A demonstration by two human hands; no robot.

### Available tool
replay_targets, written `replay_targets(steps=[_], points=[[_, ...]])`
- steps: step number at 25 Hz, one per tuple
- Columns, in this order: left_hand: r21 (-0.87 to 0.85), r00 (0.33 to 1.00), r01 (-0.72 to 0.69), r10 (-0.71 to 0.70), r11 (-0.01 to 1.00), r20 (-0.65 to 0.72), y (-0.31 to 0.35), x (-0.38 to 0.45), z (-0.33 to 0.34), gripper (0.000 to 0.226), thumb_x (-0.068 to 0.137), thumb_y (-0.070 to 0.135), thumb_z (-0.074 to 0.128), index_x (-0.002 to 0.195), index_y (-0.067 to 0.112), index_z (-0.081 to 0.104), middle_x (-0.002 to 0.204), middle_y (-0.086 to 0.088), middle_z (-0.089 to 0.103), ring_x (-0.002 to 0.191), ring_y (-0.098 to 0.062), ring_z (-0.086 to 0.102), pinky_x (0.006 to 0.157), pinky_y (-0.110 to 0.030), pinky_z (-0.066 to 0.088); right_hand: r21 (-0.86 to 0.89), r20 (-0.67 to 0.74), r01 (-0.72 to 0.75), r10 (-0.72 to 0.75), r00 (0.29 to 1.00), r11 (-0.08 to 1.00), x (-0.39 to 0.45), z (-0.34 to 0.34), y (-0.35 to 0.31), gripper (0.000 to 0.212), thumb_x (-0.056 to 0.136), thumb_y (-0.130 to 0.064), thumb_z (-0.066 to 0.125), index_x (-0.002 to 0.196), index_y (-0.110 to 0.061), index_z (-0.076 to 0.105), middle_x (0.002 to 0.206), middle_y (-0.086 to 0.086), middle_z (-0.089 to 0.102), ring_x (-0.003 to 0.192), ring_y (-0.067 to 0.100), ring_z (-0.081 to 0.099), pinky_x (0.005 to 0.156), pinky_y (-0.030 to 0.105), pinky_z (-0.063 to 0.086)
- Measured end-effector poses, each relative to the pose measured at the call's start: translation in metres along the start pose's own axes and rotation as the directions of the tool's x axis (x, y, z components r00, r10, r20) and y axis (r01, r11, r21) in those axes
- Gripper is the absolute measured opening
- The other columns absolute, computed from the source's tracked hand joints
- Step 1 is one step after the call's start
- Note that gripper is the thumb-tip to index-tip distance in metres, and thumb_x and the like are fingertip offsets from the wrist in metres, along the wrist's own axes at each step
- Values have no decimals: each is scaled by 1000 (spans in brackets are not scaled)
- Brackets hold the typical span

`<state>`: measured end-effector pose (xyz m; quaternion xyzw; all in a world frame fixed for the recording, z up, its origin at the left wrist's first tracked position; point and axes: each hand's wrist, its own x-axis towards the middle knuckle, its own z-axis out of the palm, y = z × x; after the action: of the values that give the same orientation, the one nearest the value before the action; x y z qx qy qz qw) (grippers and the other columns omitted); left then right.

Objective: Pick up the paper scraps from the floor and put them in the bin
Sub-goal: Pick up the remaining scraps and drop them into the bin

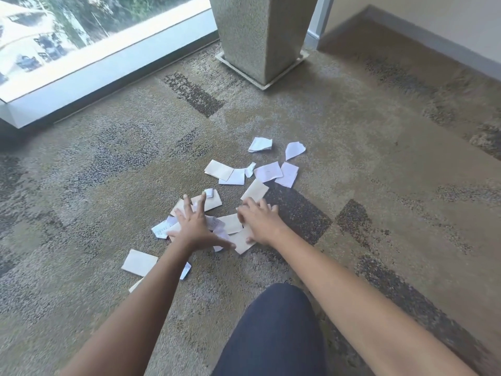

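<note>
Several white and cream paper scraps (pixel 235 176) lie scattered on the patterned carpet (pixel 379 164) in front of me. My left hand (pixel 193 225) rests flat on the near cluster with its fingers spread wide. Just to its right, my right hand (pixel 257 222) presses palm down on cream scraps (pixel 245 241), fingers apart. Neither hand has lifted a scrap. More scraps sit farther off, such as a white one (pixel 260 144), and one cream piece (pixel 139 262) lies beside my left forearm. No bin is in view.
A tall speckled stone planter (pixel 264 36) stands on a square base beyond the scraps. A floor-level window with a white sill (pixel 89 71) runs along the left. A beige wall with a skirting board (pixel 433 42) lies at the right. My dark-trousered knee (pixel 273 329) is below.
</note>
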<state>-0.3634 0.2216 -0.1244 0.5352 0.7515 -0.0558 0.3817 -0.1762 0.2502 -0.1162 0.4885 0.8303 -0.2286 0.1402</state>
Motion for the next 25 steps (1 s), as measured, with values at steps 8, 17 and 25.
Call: replay_targets(steps=[8, 17, 25], points=[[87, 990, 31, -18, 996, -143, 9, 23, -18, 163, 31, 49, 97, 152, 42, -13, 156, -15, 8, 142, -39, 11, 112, -58, 28, 291, 74, -129, 112, 991, 948, -2, 2, 28, 86, 58, -27, 93, 122, -17, 38, 129, 10, 53, 117, 31, 56, 92, 39, 48], [125, 997, 26, -17, 992, -73, 29, 35, -19, 107, 39, 28, 98, 124, 17, 34, 126, -12, 34, 119, -31, 34, 96, -43, 43, 380, 109, -57, 16, 994, 923, -12, -32, 58, 66, 80, -22, 79, 138, -9, 49, 139, 3, 45, 128, 22, 46, 105, 36, 37], [253, 999, 42, -35, 966, -32, 41, 41, -13, 94, 60, 19, 85, 132, 9, 26, 131, -15, 40, 123, -32, 35, 101, -39, 35, -12, 173, 124, -120, 978, 992, 54, -47, 51, 56, 74, -9, 82, 124, -15, 58, 156, -4, 18, 130, 26, 49, 100, 37, 45]])
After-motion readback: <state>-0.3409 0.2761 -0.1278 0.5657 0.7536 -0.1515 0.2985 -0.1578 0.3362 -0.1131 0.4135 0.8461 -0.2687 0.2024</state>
